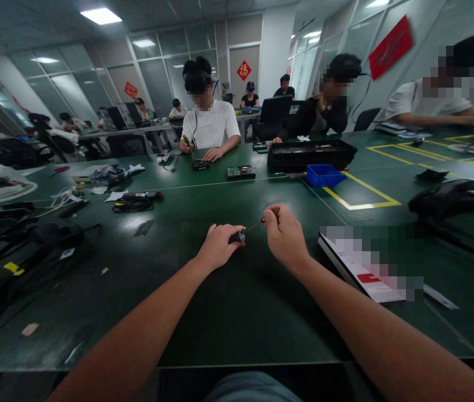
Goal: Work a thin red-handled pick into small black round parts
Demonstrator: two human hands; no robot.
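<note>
My left hand [219, 245] is closed around a short black cylinder [237, 237] with a ringed, silvery end turned to the right. What is inside that end is too small to make out. In my right hand [285, 237] is a thin screwdriver [257, 224], its handle reddish where it shows, the rest hidden by my fingers. The shaft slants down to the left and its tip is at the cylinder's silvery end; whether they touch I cannot tell. Both hands are just above the green table [203, 301].
A pixelated white booklet [370, 273] lies right of my right forearm. Ahead are a blue bin [324, 175], a long black tray [312, 155] and a circuit board [240, 172]. Black straps and cables [23, 257] cover the left side. Co-workers [214, 123] sit opposite.
</note>
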